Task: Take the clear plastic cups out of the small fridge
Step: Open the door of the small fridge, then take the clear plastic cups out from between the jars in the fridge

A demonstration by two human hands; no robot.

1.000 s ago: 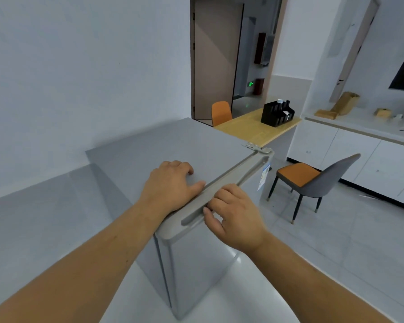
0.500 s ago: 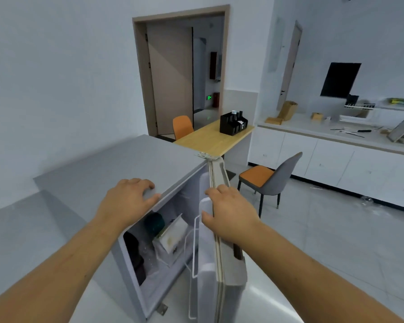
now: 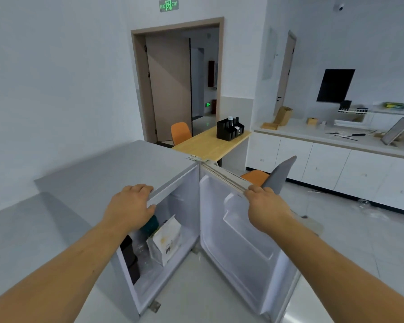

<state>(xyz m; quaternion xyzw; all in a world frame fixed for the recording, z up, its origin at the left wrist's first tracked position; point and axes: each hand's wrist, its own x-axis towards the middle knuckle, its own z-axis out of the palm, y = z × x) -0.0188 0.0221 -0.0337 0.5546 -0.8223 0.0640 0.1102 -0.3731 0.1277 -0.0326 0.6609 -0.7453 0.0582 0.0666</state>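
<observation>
At fridge top: right hand (image 3: pixel 264 207) closed over the upper edge of the small grey fridge's white-lined door (image 3: pixel 240 243), swung wide open to the right; left hand (image 3: pixel 130 207) lies flat on the front lip of the small grey fridge (image 3: pixel 117 173), fingers curled over, grasping nothing else. Inside, the clear plastic cups (image 3: pixel 143 251) show faintly, blurred, axis unclear, wedged between a black container (image 3: pixel 129 257) on their left and a white paper bag (image 3: pixel 165 243) with unreadable dark print on their right, a teal object (image 3: pixel 151 224) above. Beyond: wooden table (image 3: pixel 208 144), black desk organiser (image 3: pixel 230 129), grey chair with orange seat (image 3: pixel 275 176); green sign (image 3: pixel 169 4) reads "EXIT".
</observation>
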